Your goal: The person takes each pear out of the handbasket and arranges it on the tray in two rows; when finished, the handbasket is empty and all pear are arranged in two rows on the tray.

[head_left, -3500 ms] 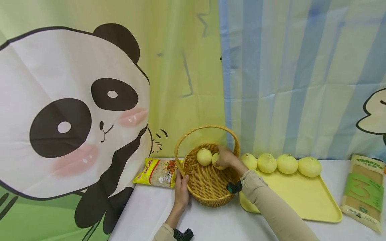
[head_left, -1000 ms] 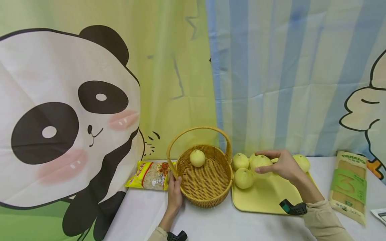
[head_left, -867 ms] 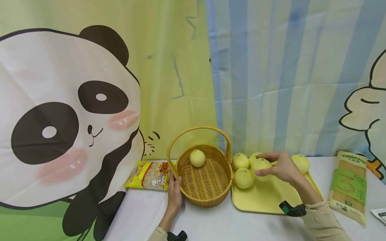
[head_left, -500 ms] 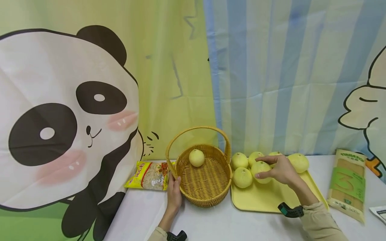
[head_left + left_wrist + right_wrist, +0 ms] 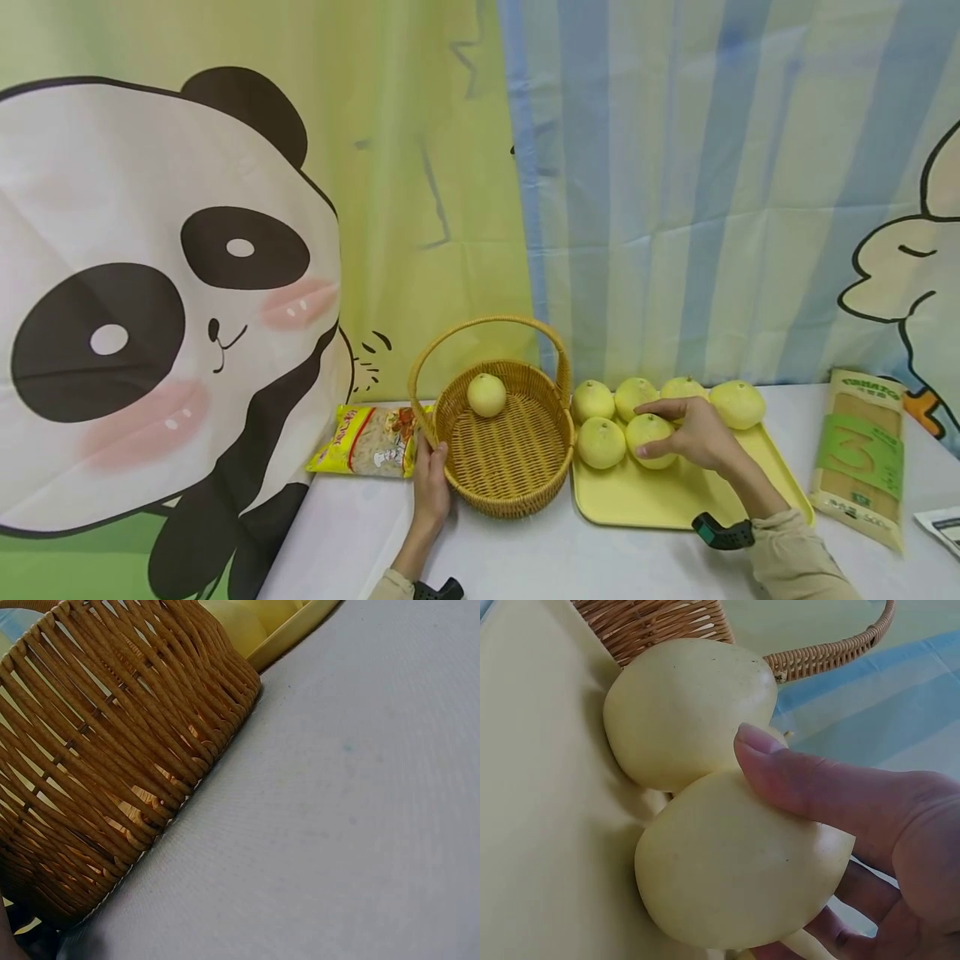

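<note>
A brown wicker basket (image 5: 510,450) with a tall arched handle stands on the white table, and one pale yellow round fruit (image 5: 487,395) lies inside it. My left hand (image 5: 431,492) holds the basket's left side near the foot of the handle; its fingertips are hidden behind the wicker. On the yellow tray (image 5: 667,504), my right hand (image 5: 697,433) grips another pale yellow fruit (image 5: 735,862), thumb on the near side and fingers on the far side. This fruit sits beside a second front-row fruit (image 5: 602,442). Several more fruits (image 5: 593,401) line the tray's back edge.
Left of the basket lies a yellow printed food bag (image 5: 372,440). A flat noodle packet (image 5: 860,458) with a green band lies right of the tray, and a white packet (image 5: 941,527) at the far right edge. Printed curtains (image 5: 645,192) hang close behind.
Of two fruits in the basket earlier, one remains. My right hand has carried a fruit right and lowered it to the tray's front row. The left hand keeps its hold.
</note>
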Available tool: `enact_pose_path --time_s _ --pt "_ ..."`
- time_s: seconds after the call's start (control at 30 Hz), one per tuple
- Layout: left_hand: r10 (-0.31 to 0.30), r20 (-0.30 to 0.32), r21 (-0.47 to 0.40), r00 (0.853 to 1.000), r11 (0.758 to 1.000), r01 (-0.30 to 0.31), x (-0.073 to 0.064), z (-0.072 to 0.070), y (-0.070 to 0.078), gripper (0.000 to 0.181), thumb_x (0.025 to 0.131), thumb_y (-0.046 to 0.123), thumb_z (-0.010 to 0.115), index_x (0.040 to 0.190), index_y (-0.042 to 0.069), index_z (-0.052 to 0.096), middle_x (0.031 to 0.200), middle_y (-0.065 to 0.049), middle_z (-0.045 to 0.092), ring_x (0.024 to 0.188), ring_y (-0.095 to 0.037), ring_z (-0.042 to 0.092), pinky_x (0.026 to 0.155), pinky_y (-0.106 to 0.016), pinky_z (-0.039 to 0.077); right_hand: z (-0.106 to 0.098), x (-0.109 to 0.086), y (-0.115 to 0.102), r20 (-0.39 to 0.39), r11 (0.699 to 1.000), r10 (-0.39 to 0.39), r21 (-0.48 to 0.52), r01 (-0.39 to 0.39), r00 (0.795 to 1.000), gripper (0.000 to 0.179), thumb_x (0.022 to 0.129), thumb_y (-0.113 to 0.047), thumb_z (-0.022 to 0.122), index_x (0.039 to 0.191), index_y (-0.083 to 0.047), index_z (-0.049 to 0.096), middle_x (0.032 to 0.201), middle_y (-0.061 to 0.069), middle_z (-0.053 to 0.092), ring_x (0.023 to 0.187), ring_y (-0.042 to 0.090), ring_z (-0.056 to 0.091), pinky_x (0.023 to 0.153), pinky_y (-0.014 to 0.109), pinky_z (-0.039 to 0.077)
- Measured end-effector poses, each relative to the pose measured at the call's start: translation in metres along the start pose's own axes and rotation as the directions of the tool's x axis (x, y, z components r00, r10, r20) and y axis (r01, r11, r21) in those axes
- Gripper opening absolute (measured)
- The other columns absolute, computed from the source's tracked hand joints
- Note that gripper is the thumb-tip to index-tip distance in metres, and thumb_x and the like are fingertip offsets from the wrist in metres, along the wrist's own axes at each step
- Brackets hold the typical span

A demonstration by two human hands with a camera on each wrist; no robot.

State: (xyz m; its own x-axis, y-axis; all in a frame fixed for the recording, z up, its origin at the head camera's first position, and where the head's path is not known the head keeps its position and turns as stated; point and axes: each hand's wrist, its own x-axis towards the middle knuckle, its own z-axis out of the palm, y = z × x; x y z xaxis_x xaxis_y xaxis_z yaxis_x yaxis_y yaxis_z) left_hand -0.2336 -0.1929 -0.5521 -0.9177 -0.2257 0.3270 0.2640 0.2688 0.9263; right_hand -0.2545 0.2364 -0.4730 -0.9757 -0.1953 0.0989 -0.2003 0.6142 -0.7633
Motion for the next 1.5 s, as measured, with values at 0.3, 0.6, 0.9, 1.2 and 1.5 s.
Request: enact_pose_path --time_s 0.3,0.6,0.9,1.2,1.5 --pt "-0.007 -0.011 0.03 1.0 1.0 0.007 -0.002 -0.004 -0.001 0.057 0.112 0.023 0.04 0.168 0.016 0.03 0.165 -0.013 0.045 0.152 -0.034 0.043 0.119 -0.023 0.032 0.001 0.003 0.002 0.0 0.996 -0.082 -0.036 0.082 0.997 0.068 0.069 -0.041 0.099 0.128 -0.014 0.077 0.132 0.015 0.074 0.127 0.046 0.063 0.102 0.063 0.052" --pt "-0.006 -0.023 0.037 1.0 0.999 0.007 -0.003 -0.006 -0.001 0.056 0.112 0.024 0.041 0.166 0.017 0.034 0.159 -0.013 0.052 0.147 -0.033 0.049 0.119 -0.035 0.037 0.0 0.003 0.0 0.028 0.99 -0.137 -0.043 0.138 0.99 0.07 0.07 -0.042 0.099 0.128 -0.011 0.076 0.13 0.015 0.075 0.126 0.047 0.065 0.103 0.067 0.05" --pt "-0.004 -0.02 0.03 1.0 1.0 0.004 -0.004 -0.006 -0.001 0.055 0.112 0.024 0.041 0.166 0.017 0.035 0.157 -0.014 0.053 0.146 -0.033 0.05 0.117 -0.029 0.038 -0.004 0.002 0.0 0.065 0.99 -0.134 -0.035 0.136 0.989 0.071 0.073 -0.043 0.097 0.132 -0.01 0.074 0.132 0.014 0.073 0.128 0.045 0.064 0.104 0.067 0.05" --pt "0.013 -0.003 0.0 1.0 1.0 -0.013 -0.002 -0.003 0.001 0.057 0.111 0.022 0.042 0.167 0.016 0.032 0.164 -0.015 0.047 0.152 -0.034 0.043 0.117 -0.018 0.031 -0.001 -0.002 -0.024 -0.043 0.985 -0.171 -0.03 0.17 0.984 0.056 0.082 -0.041 0.092 0.128 -0.013 0.077 0.131 0.013 0.074 0.125 0.043 0.066 0.101 0.06 0.056" --pt "0.002 -0.008 0.034 1.0 0.999 -0.001 -0.002 0.001 0.001 0.052 0.111 0.024 0.041 0.163 0.014 0.038 0.153 -0.017 0.055 0.143 -0.034 0.052 0.118 -0.037 0.039 0.017 0.011 -0.091 -0.004 0.948 -0.288 0.14 0.286 0.958 0.041 0.09 -0.035 0.087 0.125 -0.017 0.078 0.128 0.008 0.076 0.123 0.039 0.068 0.102 0.055 0.057"
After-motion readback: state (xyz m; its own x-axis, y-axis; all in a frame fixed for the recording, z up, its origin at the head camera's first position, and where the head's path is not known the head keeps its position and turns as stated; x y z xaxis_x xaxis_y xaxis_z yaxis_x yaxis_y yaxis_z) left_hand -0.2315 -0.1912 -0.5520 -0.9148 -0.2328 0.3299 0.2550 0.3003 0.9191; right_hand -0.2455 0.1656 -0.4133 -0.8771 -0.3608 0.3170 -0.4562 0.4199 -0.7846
